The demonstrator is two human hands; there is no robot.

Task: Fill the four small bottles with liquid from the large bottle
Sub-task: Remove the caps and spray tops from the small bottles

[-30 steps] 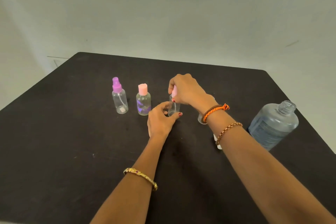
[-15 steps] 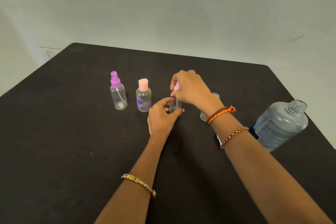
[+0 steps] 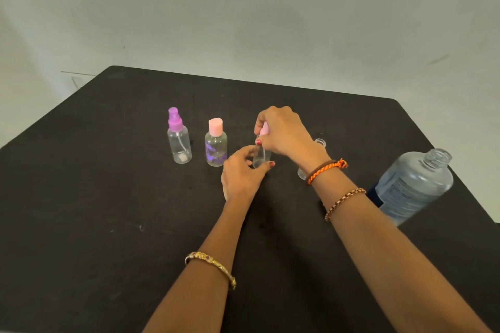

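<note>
Between the earlier pictures and this one very little moves: both hands stay on the same small clear bottle (image 3: 262,155) in the middle of the black table (image 3: 81,211), and what shifts is mostly the head camera, which tips so the table's far edge sits a little differently in view. The right hand (image 3: 282,134) comes from above with its fingers curled round the pink cap (image 3: 264,128) at the bottle's top, pinching it; whether the cap is being screwed on or off I cannot tell from the frames. The left hand (image 3: 243,174) steadies the bottle low down, thumb and fingertips pinching its base from the near side. As a judgement, the grip holding steady over the second suggests a cap being turned, so this bottle is in mid-handling rather than being filled. To its left stand two capped bottles well apart from the hands: a spray bottle (image 3: 178,140) with a purple nozzle, farthest left, and a bottle with a pink cap (image 3: 216,144) beside it. Just right of the right wrist, partly hidden behind it, an uncapped small bottle (image 3: 319,143) shows its open neck. The large bottle (image 3: 414,184) sits uncapped at the table's right edge, leaning in the wide-angle view, touched by neither hand, so pouring is not under way now.
</note>
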